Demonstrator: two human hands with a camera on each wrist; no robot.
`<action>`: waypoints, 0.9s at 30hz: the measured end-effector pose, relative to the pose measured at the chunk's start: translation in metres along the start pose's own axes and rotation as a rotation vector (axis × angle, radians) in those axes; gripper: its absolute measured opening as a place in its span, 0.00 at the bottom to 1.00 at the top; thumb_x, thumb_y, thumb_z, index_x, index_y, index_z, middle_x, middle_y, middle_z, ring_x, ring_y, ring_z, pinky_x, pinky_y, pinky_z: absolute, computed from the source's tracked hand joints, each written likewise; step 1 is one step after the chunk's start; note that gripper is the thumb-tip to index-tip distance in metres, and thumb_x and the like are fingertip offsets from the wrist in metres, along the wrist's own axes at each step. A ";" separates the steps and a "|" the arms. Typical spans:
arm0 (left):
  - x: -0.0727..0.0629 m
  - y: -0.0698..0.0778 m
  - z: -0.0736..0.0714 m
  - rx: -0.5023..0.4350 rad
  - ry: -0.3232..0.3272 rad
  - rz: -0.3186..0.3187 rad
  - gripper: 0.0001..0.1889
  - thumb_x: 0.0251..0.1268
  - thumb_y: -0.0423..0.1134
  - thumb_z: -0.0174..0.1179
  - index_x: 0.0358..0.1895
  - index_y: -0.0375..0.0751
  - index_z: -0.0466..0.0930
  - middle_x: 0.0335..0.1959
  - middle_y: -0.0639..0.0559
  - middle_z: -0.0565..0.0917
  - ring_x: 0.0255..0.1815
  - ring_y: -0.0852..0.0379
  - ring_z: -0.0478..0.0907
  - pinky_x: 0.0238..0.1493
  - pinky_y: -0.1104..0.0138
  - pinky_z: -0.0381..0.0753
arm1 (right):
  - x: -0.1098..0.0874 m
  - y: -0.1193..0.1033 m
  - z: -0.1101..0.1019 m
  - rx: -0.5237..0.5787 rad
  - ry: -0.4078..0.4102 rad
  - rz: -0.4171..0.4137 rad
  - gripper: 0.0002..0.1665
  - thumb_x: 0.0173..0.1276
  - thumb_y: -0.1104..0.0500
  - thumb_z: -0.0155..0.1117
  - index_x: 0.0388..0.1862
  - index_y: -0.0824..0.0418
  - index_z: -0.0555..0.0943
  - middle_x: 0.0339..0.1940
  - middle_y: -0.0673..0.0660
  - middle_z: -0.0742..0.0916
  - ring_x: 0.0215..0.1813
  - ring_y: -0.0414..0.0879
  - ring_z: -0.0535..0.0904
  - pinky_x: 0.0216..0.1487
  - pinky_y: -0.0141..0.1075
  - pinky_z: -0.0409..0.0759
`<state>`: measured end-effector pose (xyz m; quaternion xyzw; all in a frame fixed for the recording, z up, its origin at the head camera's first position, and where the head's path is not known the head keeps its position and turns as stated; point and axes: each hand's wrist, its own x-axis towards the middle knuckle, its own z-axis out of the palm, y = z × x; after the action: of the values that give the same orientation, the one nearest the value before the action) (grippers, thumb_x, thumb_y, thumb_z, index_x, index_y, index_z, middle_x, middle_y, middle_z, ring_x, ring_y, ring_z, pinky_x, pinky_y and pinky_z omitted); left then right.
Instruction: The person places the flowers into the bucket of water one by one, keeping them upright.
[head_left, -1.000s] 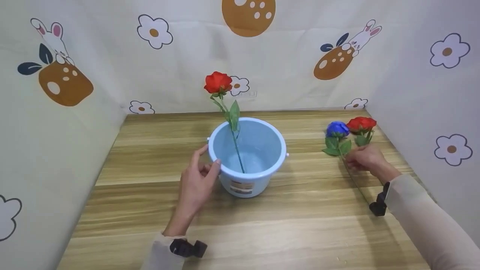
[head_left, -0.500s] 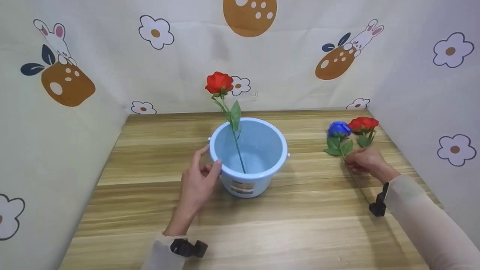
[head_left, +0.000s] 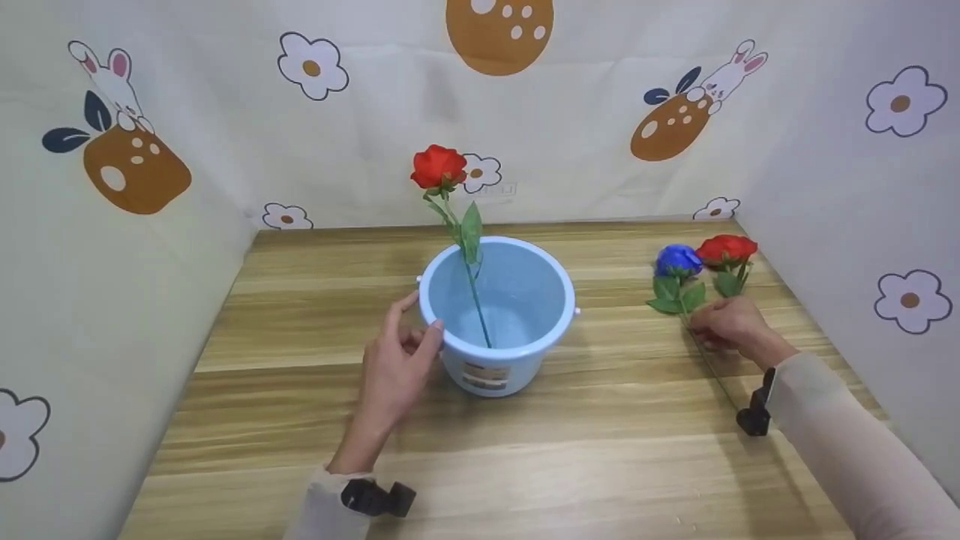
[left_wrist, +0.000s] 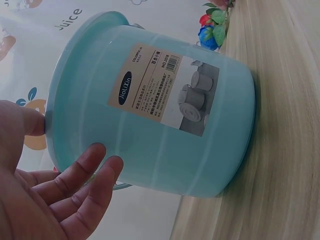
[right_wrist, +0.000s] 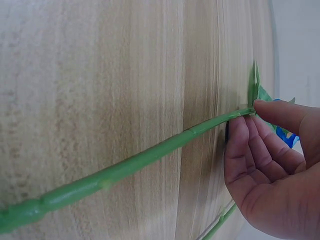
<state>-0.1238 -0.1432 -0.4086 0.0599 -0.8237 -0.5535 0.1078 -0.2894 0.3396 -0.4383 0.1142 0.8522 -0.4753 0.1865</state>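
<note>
A light blue plastic bucket (head_left: 529, 366) stands upright on the wooden table, with a red artificial rose (head_left: 439, 166) leaning inside it. My left hand (head_left: 394, 367) holds the bucket's left side; in the left wrist view its thumb touches the rim, and the other fingers bend beside the outer wall (left_wrist: 165, 160). To the right, my right hand (head_left: 736, 326) pinches the green stem (right_wrist: 150, 155) of a blue artificial rose (head_left: 678, 261) just below its leaves. That flower lies low over the table. Another red rose (head_left: 726, 249) is right behind it, its stem mostly hidden by the hand.
Cloth walls (head_left: 570, 112) printed with rabbits, oranges and flowers enclose the table (head_left: 585, 465) at the back and both sides. A second thin green stem (right_wrist: 220, 222) lies below the right hand in the right wrist view.
The right wrist shifts very slightly while the fingers stay at the blue rose's stem. Left hand, bucket and flowers keep their places; the head view drifts a little.
</note>
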 end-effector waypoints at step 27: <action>-0.002 0.001 0.000 -0.003 -0.011 -0.021 0.30 0.78 0.50 0.60 0.78 0.54 0.68 0.34 0.44 0.88 0.34 0.54 0.82 0.37 0.63 0.81 | -0.002 0.000 0.000 0.075 -0.055 0.049 0.10 0.70 0.66 0.65 0.28 0.57 0.85 0.22 0.48 0.88 0.26 0.38 0.86 0.33 0.34 0.88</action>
<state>-0.1220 -0.1427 -0.4081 0.0652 -0.8228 -0.5560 0.0975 -0.2881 0.3390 -0.4375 0.1287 0.8254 -0.5051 0.2168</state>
